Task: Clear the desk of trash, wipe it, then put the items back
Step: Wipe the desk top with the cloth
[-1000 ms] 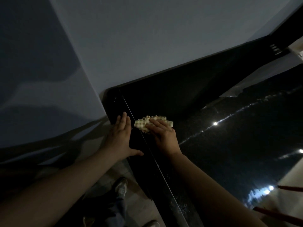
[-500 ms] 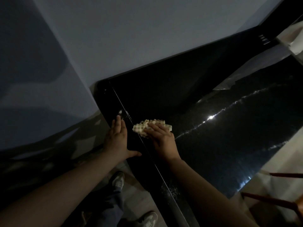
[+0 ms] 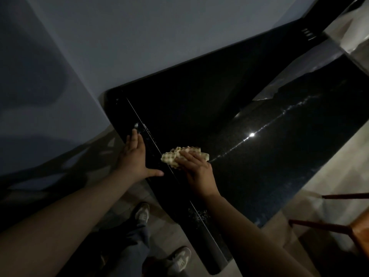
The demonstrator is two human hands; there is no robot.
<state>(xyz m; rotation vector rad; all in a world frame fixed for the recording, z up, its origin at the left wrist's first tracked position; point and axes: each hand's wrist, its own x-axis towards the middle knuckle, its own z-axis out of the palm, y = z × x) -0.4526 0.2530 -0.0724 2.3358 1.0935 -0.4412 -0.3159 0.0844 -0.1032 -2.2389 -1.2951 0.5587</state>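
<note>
Left hand [image 3: 133, 156]: my fingers [image 3: 135, 139] are straight, thumb out, flat against the surface's side edge, holding nothing.
Cloth [image 3: 171, 157]: pale, waffle-checked, bunched at the surface's rim.
Right hand [image 3: 197, 170]: my fingers lie nearly flat over the cloth, pressing it down.
Surface [image 3: 269, 166]: glossy black, with a light glinting in it.
Room: grey wall [image 3: 159, 37] behind, chair legs [image 3: 319, 226] to the right.

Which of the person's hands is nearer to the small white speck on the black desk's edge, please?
Left. The left hand lies flat with fingertips just short of the white speck; the right hand presses the cloth farther off.
</note>
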